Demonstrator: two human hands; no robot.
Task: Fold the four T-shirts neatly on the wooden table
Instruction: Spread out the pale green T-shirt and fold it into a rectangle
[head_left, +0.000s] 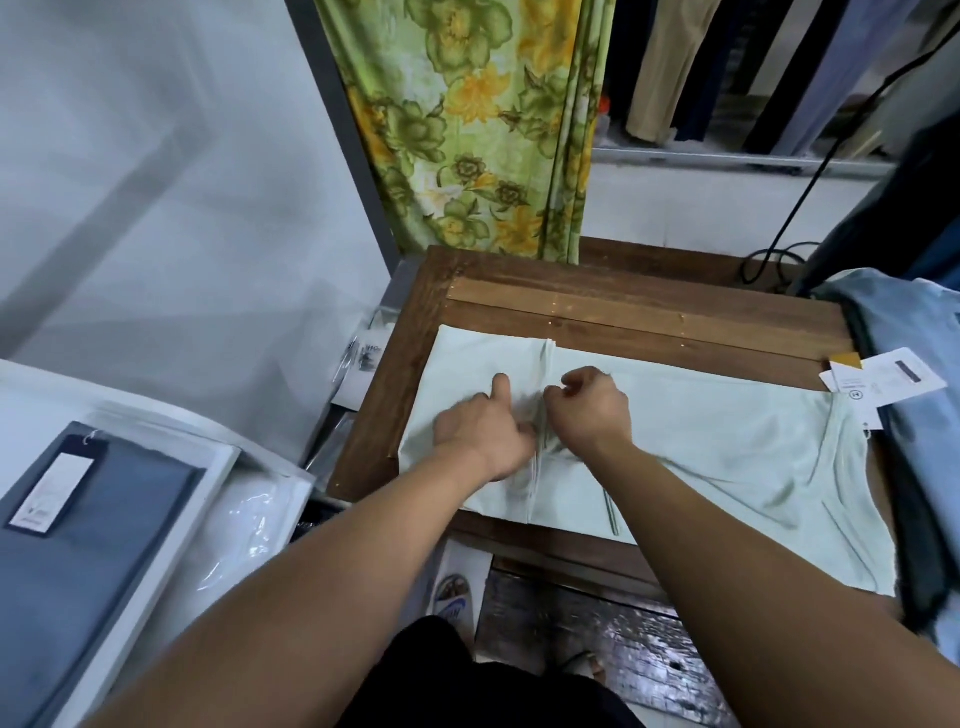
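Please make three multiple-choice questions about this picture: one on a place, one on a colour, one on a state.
1. Where does the flowered green-yellow curtain hang?
A. behind the brown wooden table
B. under it
C. on the floor
2. What colour is the T-shirt spread on the table?
A. red
B. pale mint
C. black
3. How is this T-shirt?
A. hanging
B. bagged
C. partly folded, flat
Key: A, it drops past the far edge; B, light greenish cloth; C, left hand and right hand hold its middle fold.

We are in what looks like a clothing shop: trousers (660, 67) hang in a row, a tagged shirt (104, 545) lies boxed nearby.
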